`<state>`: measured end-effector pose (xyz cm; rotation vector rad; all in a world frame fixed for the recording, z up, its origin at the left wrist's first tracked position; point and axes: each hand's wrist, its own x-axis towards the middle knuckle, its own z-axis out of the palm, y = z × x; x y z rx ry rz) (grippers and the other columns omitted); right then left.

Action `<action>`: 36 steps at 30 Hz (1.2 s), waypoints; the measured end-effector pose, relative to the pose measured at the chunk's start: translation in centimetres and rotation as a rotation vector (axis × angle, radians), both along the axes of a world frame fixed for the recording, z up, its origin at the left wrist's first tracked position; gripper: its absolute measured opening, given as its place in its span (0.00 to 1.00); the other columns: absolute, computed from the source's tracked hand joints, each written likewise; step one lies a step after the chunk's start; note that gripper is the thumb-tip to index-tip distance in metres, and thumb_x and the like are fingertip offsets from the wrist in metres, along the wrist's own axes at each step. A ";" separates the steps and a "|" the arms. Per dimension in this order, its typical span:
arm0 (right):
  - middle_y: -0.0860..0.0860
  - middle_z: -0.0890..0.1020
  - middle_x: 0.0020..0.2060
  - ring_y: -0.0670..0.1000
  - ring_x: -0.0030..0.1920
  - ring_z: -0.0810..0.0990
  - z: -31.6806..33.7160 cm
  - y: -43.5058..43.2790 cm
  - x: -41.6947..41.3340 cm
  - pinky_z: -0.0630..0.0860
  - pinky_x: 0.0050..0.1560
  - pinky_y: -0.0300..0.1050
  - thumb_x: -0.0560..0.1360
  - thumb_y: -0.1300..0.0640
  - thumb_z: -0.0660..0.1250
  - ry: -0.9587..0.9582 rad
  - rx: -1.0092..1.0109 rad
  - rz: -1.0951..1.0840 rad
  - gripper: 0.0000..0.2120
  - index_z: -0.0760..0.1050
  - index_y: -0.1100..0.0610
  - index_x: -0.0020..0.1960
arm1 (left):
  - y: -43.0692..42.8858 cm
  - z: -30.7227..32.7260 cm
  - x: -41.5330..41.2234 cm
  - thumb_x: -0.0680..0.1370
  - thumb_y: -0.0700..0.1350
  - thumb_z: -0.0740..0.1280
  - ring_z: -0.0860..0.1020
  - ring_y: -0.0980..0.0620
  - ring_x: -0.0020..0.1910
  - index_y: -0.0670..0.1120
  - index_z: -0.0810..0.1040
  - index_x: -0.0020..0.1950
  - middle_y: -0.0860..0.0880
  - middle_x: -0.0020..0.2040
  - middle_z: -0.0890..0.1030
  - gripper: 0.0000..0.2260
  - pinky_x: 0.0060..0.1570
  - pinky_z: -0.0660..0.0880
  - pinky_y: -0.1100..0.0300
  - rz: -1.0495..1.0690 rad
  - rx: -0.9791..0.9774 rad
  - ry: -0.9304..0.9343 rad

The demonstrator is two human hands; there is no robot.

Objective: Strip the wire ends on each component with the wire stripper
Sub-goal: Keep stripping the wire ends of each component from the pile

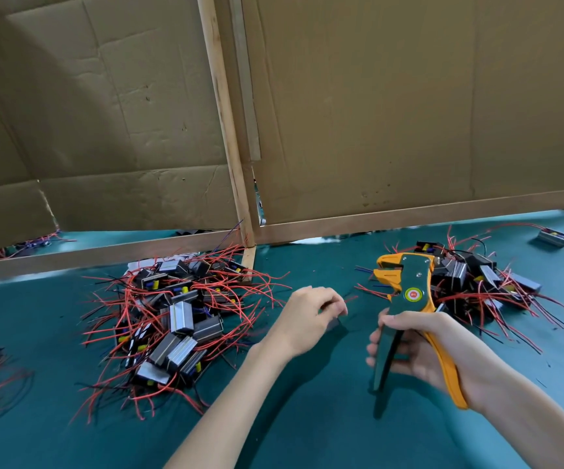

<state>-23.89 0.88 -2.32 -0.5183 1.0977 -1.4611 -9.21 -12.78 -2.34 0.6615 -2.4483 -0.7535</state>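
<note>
A teal-covered counter (307, 418) runs up to a screen of brown cardboard. The left panel (104, 113) is creased and partly in shadow, while the right panel (409, 96) is evenly lit. Pale wooden slats (222, 113) frame the panels, and a wooden rail (409, 218) runs along the foot.

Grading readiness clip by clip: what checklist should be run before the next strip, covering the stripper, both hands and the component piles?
1. Right hand grips the wire stripper round both handles: ok.
2. Stripper jaws stand apart, no wire seen between them: ok.
3. Left hand holds a component: cannot tell; its fingers are curled and blurred, and a red wire shows by the fingertips.
4. Wire end set between the jaws: not ok; the left hand is apart from the stripper head.
5. Components in view to draw from: ok; a left pile and a right pile lie on the table.
</note>
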 end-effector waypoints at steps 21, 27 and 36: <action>0.64 0.77 0.34 0.63 0.35 0.80 2.3 1.1 1.6 0.80 0.40 0.58 0.58 0.60 0.76 0.188 -0.153 0.315 0.11 0.78 0.64 0.36 | 1.3 8.7 3.4 0.81 0.42 0.63 0.72 0.62 0.40 0.50 0.80 0.41 0.60 0.38 0.78 0.11 0.44 0.67 0.73 -0.232 0.335 0.147; 0.65 0.77 0.36 0.63 0.37 0.80 2.4 1.5 1.7 0.80 0.42 0.58 0.61 0.61 0.76 0.232 -0.161 0.385 0.11 0.78 0.65 0.39 | 1.3 8.7 3.5 0.81 0.45 0.64 0.72 0.57 0.42 0.47 0.82 0.43 0.46 0.42 0.79 0.09 0.47 0.66 0.64 -0.244 0.350 0.037; 0.65 0.76 0.35 0.63 0.36 0.79 2.7 2.0 1.8 0.79 0.42 0.57 0.64 0.62 0.74 0.314 -0.125 0.390 0.07 0.77 0.64 0.37 | 1.0 9.0 3.9 0.79 0.44 0.64 0.75 0.57 0.45 0.50 0.82 0.40 0.54 0.41 0.80 0.10 0.53 0.69 0.67 -0.302 0.403 -0.021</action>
